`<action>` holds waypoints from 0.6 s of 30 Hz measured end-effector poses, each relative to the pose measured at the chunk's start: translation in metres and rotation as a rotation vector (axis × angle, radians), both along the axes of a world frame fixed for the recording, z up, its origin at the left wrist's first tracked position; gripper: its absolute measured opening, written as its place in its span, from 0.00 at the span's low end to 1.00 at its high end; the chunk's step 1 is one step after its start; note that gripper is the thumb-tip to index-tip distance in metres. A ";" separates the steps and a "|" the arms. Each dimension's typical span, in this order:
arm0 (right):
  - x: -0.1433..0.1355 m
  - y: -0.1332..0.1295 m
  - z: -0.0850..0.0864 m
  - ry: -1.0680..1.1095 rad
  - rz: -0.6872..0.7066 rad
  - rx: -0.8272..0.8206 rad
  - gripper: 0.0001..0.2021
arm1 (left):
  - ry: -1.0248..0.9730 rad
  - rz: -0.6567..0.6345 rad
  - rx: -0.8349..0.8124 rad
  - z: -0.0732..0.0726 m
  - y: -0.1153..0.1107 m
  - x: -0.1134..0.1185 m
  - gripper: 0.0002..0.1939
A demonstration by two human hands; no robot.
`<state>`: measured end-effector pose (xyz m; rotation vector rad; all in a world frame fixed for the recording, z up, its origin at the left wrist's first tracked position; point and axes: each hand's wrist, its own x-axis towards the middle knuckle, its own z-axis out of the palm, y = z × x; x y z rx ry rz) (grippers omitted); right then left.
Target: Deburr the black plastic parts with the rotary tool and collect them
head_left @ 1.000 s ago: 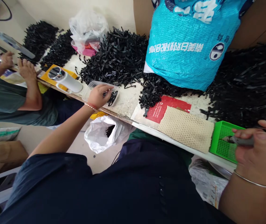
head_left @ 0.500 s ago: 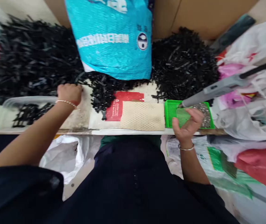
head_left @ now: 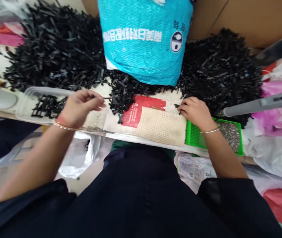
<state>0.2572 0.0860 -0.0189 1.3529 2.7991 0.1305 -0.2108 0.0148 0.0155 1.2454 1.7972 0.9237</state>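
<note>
My left hand (head_left: 81,107) is raised over the bench beside the clear plastic box (head_left: 23,107), closed on a thin black strip (head_left: 107,98) that sticks out to the right. Short black pieces (head_left: 45,105) lie in that box. My right hand (head_left: 196,112) is above the left end of the green basket (head_left: 192,135), its fingertips pinched on a small black piece (head_left: 177,105). Tiny greyish parts (head_left: 229,134) fill the right side of the basket. A beige honeycomb-textured pad (head_left: 163,127) lies between my hands, partly over a red printed sheet (head_left: 133,114).
Large heaps of black strips (head_left: 64,49) and more black strips (head_left: 222,66) cover the back. A blue woven sack (head_left: 143,43) stands between them. A grey pen-shaped tool (head_left: 260,105) hangs at the right near plastic bags (head_left: 274,122). A white open bag (head_left: 79,153) sits below the bench edge.
My left hand has come away from the left heap with a black strip. My right hand has left the grey tool, moved toward the right heap and now pinches a black piece. The view has shifted.
</note>
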 end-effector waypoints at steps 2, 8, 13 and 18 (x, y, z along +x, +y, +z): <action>0.002 0.005 -0.001 0.011 0.006 0.000 0.13 | -0.261 0.011 -0.086 -0.013 -0.016 0.018 0.18; -0.004 0.008 0.005 0.220 -0.186 0.001 0.15 | -0.825 -0.041 -0.267 -0.040 -0.035 0.090 0.12; -0.001 0.007 0.002 0.540 -0.291 0.100 0.16 | -1.077 -0.058 -0.393 -0.029 -0.045 0.134 0.14; -0.016 -0.016 0.001 0.949 -0.229 0.082 0.19 | -1.143 -0.073 -0.413 -0.021 -0.050 0.155 0.12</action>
